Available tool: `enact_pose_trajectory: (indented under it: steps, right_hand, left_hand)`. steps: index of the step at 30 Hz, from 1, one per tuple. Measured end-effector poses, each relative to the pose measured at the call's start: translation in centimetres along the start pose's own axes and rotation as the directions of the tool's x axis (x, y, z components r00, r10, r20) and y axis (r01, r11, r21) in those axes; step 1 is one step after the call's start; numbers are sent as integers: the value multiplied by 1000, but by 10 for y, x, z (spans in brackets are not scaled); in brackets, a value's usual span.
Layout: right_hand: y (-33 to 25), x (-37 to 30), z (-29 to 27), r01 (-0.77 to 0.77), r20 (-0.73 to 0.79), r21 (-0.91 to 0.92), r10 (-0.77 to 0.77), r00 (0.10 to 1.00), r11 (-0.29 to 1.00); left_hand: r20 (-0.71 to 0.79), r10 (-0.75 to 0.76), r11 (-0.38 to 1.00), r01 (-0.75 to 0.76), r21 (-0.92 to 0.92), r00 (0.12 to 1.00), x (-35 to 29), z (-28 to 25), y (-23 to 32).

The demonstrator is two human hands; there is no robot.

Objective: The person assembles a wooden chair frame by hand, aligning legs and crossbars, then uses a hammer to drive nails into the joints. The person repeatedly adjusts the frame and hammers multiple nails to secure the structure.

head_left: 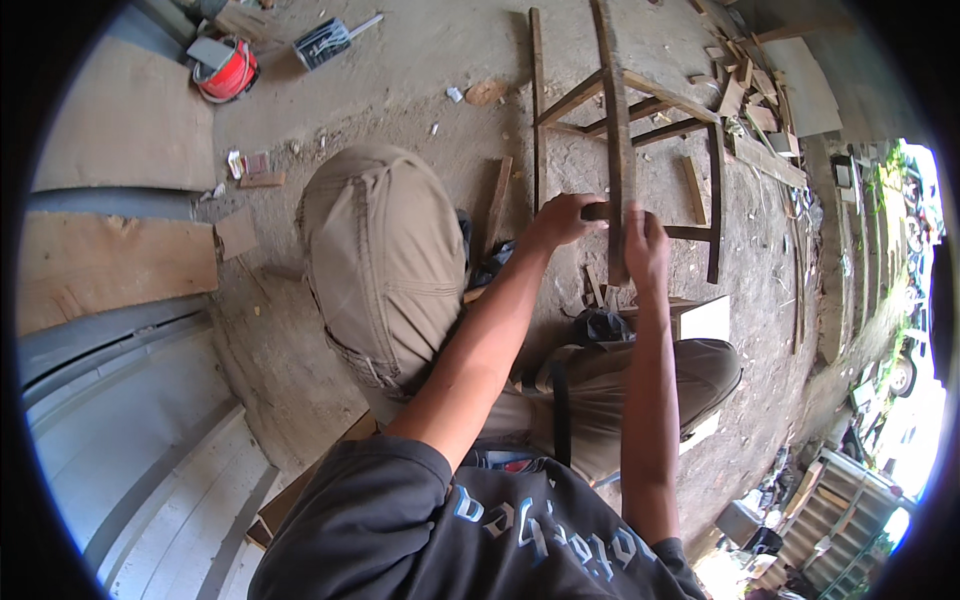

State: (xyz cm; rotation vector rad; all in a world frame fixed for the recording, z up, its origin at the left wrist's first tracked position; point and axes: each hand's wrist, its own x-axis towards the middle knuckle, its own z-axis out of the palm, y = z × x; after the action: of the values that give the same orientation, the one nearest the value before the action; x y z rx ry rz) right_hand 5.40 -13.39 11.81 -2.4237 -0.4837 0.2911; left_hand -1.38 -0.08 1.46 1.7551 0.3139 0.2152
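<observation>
A dark wooden chair-like frame (pixel 618 130) stands in front of me, made of long legs and crosswise rails. My left hand (pixel 568 219) is closed at the left side of its nearest leg, around a short dark wooden piece (pixel 597 211). Whether that piece is joined to the leg or loose, I cannot tell. On the other side of the same leg, my right hand (pixel 646 243) is closed against the wood near its lower end. The undersides of my fingers are partly hidden.
Wood offcuts (pixel 755 100) are piled at the far right. A red bucket (pixel 228 75) and a dark tool tray (pixel 322 45) stand far left. Loose wooden strips (pixel 497 205) and a black plastic bag (pixel 600 325) lie near my legs. Boards (pixel 120 265) line the left side.
</observation>
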Motion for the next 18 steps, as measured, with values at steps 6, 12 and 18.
enact_pose_trajectory:
  steps: [6, 12, 18]
  right_hand:
    - [-1, 9, -1, 38, -74, 86, -32, 997, 996]
    - [8, 29, -2, -158, 6, 122, 158, 987, 980]
    - [15, 37, -4, -259, 16, 180, 260, 965, 949]
  left_hand:
    - [-31, -45, 999, 46, 27, 999, 9, 12, -16]
    - [-82, -67, 998, 66, -13, 994, 15, 26, -35]
    - [-145, -87, 994, 77, -73, 986, 14, 31, -37]
